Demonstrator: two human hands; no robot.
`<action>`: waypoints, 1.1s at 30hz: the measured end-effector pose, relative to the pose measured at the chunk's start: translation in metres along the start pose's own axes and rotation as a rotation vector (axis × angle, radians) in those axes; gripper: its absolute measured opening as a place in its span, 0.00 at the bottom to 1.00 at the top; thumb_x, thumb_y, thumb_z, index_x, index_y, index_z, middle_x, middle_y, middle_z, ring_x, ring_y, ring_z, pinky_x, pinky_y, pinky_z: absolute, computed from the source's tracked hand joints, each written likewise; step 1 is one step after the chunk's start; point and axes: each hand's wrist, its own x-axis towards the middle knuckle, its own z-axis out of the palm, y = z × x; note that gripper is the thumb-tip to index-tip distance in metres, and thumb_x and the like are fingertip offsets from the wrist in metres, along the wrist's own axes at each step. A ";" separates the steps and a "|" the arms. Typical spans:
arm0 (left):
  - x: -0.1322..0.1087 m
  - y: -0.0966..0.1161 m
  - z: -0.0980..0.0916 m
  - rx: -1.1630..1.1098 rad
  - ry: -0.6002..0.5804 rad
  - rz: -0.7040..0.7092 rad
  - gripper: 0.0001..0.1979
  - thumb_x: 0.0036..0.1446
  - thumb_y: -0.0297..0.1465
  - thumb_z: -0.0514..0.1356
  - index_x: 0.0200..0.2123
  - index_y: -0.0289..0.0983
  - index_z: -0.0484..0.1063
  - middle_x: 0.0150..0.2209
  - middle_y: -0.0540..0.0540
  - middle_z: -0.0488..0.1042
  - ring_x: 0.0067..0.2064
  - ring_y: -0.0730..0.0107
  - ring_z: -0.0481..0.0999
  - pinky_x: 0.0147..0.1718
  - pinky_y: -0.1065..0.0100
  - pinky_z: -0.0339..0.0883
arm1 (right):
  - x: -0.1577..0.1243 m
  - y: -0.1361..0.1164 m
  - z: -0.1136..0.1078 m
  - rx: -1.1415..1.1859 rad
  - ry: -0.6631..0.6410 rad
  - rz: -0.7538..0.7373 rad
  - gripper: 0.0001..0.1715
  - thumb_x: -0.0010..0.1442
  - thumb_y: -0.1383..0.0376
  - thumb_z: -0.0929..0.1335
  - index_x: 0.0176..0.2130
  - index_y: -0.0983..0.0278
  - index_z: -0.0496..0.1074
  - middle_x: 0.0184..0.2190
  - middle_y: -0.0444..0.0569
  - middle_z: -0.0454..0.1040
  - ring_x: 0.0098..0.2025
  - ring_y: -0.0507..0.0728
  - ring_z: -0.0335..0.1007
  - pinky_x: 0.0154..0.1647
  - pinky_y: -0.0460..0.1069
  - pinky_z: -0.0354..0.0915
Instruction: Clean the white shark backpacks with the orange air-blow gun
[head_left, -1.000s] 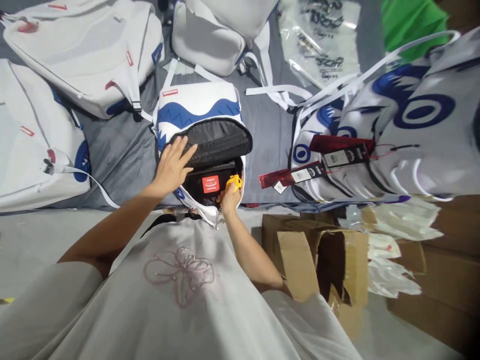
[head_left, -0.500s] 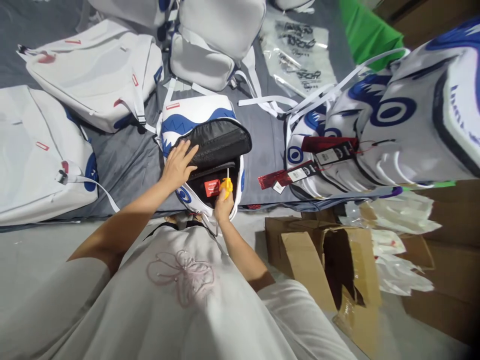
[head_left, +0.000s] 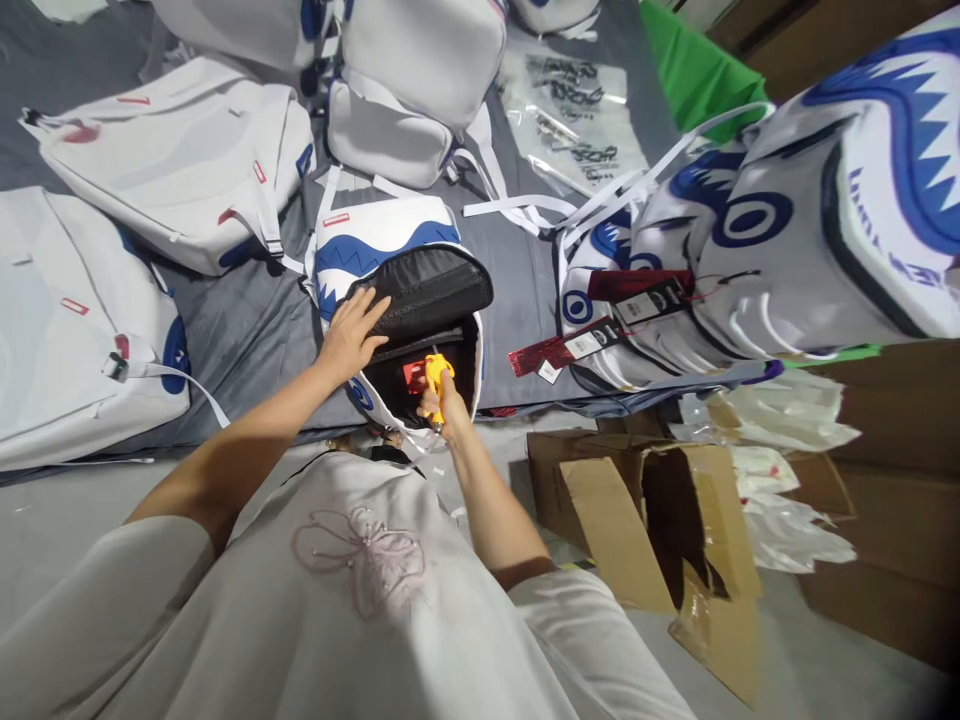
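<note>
A white backpack with a blue jagged print (head_left: 375,235) lies open in front of me on a grey sheet (head_left: 247,320). My left hand (head_left: 352,335) rests flat, fingers spread, on its black padded flap (head_left: 431,285) and holds it back. My right hand (head_left: 442,405) is closed round a yellow tagging tool (head_left: 435,372), whose tip points into the opening at a red label (head_left: 412,375) on the black lining.
More white backpacks (head_left: 180,170) lie left and behind. A stack of printed backpacks with red hang tags (head_left: 630,300) is at the right. An open cardboard box (head_left: 645,510), plastic bags (head_left: 577,110) and a green cloth (head_left: 690,75) are nearby.
My right hand has turned the yellow tool and pushed it further into the backpack's opening, toward the red label. My left hand stays on the flap. The view has shifted a little.
</note>
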 end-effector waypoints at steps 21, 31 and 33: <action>-0.014 0.011 -0.015 0.021 -0.054 0.108 0.22 0.64 0.30 0.55 0.61 0.43 0.68 0.71 0.40 0.53 0.73 0.51 0.47 0.66 0.41 0.50 | -0.042 -0.152 -0.093 -0.831 -0.365 0.497 0.31 0.56 0.38 0.69 0.36 0.64 0.66 0.14 0.35 0.56 0.13 0.46 0.50 0.15 0.43 0.54; -0.056 -0.019 -0.026 -0.314 0.507 -0.811 0.24 0.59 0.42 0.60 0.56 0.38 0.70 0.42 0.40 0.79 0.40 0.57 0.81 0.39 0.50 0.77 | -0.082 -0.075 -0.191 -0.292 -0.221 0.200 0.37 0.50 0.37 0.70 0.43 0.63 0.65 0.20 0.44 0.73 0.22 0.56 0.72 0.26 0.50 0.69; -0.058 -0.024 -0.006 -0.436 0.286 -0.925 0.26 0.52 0.44 0.65 0.52 0.38 0.72 0.38 0.39 0.80 0.35 0.54 0.81 0.30 0.51 0.78 | -0.084 -0.046 -0.204 -0.099 -0.131 0.094 0.38 0.47 0.41 0.74 0.46 0.62 0.65 0.22 0.41 0.71 0.24 0.56 0.72 0.32 0.52 0.72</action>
